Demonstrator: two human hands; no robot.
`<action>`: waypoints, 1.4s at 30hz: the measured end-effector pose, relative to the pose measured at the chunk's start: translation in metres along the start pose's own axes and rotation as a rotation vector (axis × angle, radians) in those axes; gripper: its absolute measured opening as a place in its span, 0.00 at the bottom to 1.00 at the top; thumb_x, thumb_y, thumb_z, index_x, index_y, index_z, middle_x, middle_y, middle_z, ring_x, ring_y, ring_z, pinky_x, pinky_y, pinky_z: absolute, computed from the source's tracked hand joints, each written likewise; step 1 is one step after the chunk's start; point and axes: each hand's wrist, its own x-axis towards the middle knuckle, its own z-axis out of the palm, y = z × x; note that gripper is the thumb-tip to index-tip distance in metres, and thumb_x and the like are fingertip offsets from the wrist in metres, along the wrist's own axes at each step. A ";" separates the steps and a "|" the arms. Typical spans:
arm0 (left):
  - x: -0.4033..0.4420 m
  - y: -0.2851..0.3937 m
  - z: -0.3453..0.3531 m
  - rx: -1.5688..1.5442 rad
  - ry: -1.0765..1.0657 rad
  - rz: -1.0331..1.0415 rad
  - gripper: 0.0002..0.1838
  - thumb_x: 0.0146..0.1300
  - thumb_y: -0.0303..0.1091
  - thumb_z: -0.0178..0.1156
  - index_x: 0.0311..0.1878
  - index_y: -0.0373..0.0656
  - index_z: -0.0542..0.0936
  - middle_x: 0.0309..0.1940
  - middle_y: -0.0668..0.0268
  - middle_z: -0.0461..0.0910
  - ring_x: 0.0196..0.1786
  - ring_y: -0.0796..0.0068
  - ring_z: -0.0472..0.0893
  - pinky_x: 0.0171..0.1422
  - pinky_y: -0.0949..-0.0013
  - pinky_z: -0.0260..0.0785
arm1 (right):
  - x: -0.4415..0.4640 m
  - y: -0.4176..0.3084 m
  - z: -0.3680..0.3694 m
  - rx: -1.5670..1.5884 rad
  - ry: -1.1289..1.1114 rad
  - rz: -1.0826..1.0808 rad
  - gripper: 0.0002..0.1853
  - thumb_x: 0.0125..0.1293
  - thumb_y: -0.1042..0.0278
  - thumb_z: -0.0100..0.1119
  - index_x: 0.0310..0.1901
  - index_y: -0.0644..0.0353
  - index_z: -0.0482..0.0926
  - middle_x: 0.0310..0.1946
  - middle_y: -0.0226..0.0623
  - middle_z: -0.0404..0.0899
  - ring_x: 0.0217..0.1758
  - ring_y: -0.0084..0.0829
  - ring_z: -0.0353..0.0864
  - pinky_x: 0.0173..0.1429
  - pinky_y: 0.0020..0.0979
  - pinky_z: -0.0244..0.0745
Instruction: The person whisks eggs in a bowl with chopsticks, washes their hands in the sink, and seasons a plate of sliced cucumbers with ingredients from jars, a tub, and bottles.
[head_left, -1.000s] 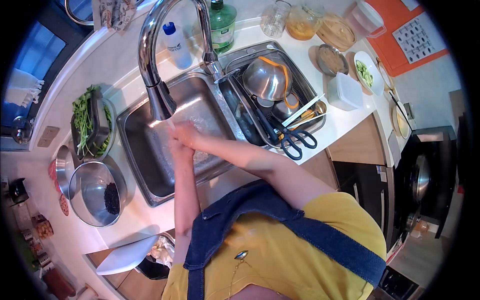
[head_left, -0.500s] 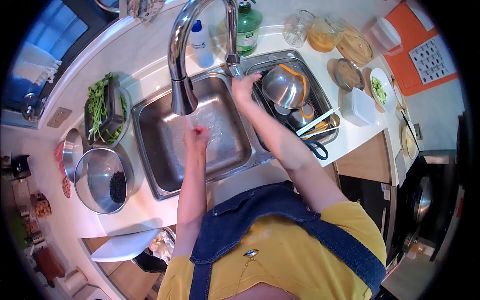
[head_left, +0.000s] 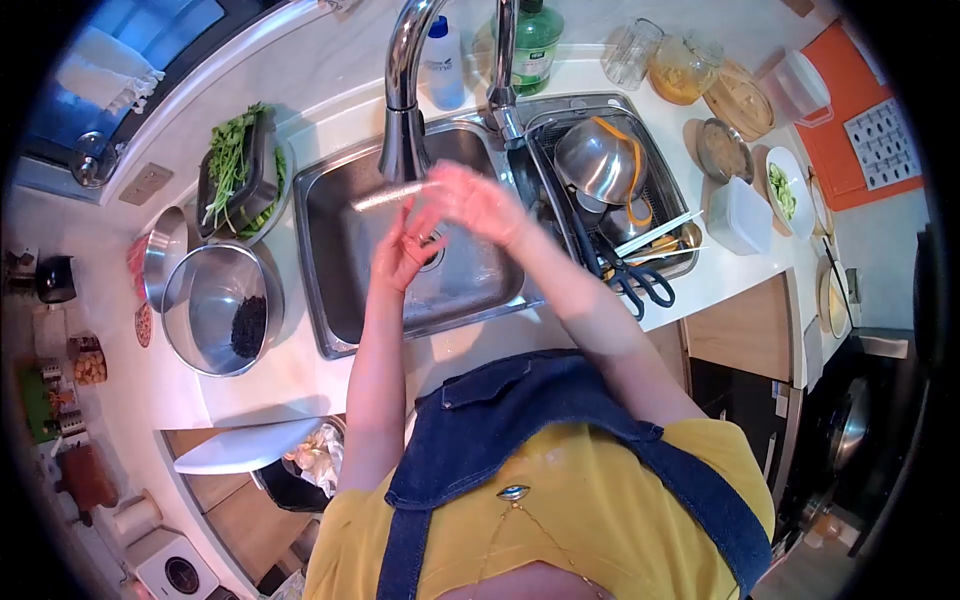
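Observation:
Both hands are over the steel sink [head_left: 470,290], just below the chrome faucet [head_left: 403,140]. My left hand [head_left: 400,255] is empty, its fingers apart, pointing up toward the spout. Close beside it, my right hand [head_left: 478,205] is blurred by motion, with its palm showing and fingers stretched out toward the left. Nothing shows in either hand. I cannot tell whether their fingertips touch. The faucet lever [head_left: 507,122] stands apart from my right hand, and no water stream is visible from the spout.
Right of the sink, a drying rack [head_left: 685,190] holds a steel bowl [head_left: 598,160], chopsticks and scissors [head_left: 645,285]. On the left stand a steel bowl [head_left: 195,320] with dark contents and a tray of greens [head_left: 232,170]. Below is an open bin [head_left: 285,480].
My right hand has left the faucet lever and moved left over the sink, near my left hand. The water seen under the spout no longer shows. The view has shifted slightly.

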 end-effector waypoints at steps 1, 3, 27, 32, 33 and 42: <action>-0.007 -0.007 -0.015 0.415 0.027 -0.057 0.19 0.63 0.38 0.53 0.56 0.43 0.70 0.53 0.57 0.73 0.57 0.64 0.72 0.63 0.62 0.60 | 0.001 0.014 -0.011 0.001 -0.006 0.000 0.23 0.65 0.67 0.47 0.60 0.65 0.64 0.60 0.44 0.65 0.63 0.42 0.65 0.65 0.42 0.61; -0.016 -0.016 -0.040 1.250 0.074 -0.167 0.19 0.63 0.38 0.52 0.55 0.41 0.71 0.52 0.58 0.74 0.56 0.66 0.73 0.61 0.66 0.62 | 0.010 0.033 -0.026 -0.573 -0.064 0.091 0.22 0.65 0.64 0.47 0.59 0.62 0.66 0.58 0.44 0.68 0.61 0.41 0.67 0.64 0.40 0.62; -0.028 0.021 -0.042 0.668 0.285 -0.137 0.27 0.61 0.42 0.53 0.63 0.43 0.64 0.56 0.54 0.70 0.56 0.64 0.72 0.57 0.60 0.66 | -0.025 0.022 0.023 -0.019 -0.037 0.251 0.20 0.67 0.62 0.44 0.60 0.55 0.66 0.55 0.45 0.71 0.62 0.38 0.67 0.63 0.41 0.65; -0.032 0.014 -0.029 2.910 -0.054 -0.538 0.30 0.57 0.41 0.56 0.63 0.45 0.63 0.59 0.48 0.66 0.57 0.56 0.71 0.53 0.54 0.68 | -0.038 0.062 0.013 -2.175 0.032 0.286 0.18 0.65 0.64 0.46 0.55 0.57 0.70 0.50 0.42 0.75 0.50 0.38 0.76 0.54 0.39 0.71; -0.033 0.025 0.000 1.991 0.301 -0.315 0.29 0.60 0.42 0.53 0.64 0.47 0.62 0.62 0.50 0.61 0.63 0.56 0.63 0.57 0.41 0.55 | -0.033 0.057 0.024 -2.199 -0.007 0.296 0.18 0.64 0.65 0.47 0.54 0.58 0.71 0.48 0.41 0.76 0.47 0.38 0.78 0.52 0.39 0.72; -0.034 -0.009 0.023 2.054 0.623 -0.591 0.29 0.59 0.48 0.55 0.62 0.49 0.64 0.60 0.53 0.63 0.60 0.53 0.67 0.59 0.45 0.58 | -0.087 0.047 -0.027 -2.900 -0.397 -0.404 0.13 0.59 0.66 0.50 0.45 0.56 0.77 0.36 0.45 0.80 0.38 0.40 0.80 0.46 0.40 0.72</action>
